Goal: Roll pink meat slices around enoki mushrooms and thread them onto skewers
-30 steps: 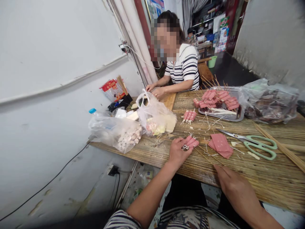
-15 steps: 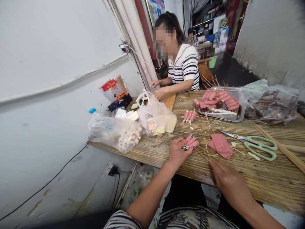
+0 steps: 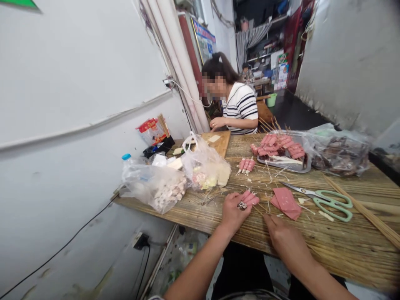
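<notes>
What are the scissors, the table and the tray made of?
Scissors: shiny blades, so probably metal; the smooth, pale green handles look like plastic.
Table: wood, with streaky brown grain showing.
Tray: shiny and silvery-grey, maybe metal, but it could be plastic.

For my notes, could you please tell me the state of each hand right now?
Left hand: closed on pink rolls.
Right hand: at a thin skewer; whether its grip is closed cannot be told.
</notes>
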`<move>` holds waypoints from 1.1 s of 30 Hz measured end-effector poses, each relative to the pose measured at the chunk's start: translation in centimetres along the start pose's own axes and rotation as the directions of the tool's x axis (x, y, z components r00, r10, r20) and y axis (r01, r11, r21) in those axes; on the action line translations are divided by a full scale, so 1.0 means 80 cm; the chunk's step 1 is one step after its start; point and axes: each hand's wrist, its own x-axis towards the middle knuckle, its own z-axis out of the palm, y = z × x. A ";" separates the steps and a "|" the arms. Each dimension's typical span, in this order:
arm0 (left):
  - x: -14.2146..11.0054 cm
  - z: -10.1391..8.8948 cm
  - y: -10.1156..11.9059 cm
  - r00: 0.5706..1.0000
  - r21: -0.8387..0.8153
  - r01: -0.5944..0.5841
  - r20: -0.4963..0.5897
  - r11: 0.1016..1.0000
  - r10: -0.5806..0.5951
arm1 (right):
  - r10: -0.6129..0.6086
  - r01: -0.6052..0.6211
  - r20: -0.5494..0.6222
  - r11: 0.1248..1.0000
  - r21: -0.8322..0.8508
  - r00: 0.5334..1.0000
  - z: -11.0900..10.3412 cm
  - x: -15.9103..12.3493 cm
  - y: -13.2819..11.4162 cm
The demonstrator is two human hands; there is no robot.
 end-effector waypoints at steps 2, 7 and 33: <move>0.000 0.000 0.001 1.000 -0.008 0.013 -0.007 1.000 -0.013 | 0.005 -0.005 0.014 0.999 -0.032 1.000 -0.008 -0.006 0.005; 0.001 -0.003 0.006 1.000 -0.049 -0.006 -0.006 0.999 0.006 | 0.113 -0.113 -0.013 0.990 -0.081 0.994 -0.018 -0.031 0.024; -0.006 -0.017 -0.004 0.990 -0.009 0.027 -0.141 1.000 -0.027 | -0.019 0.006 0.277 0.999 0.049 0.961 0.027 0.183 0.195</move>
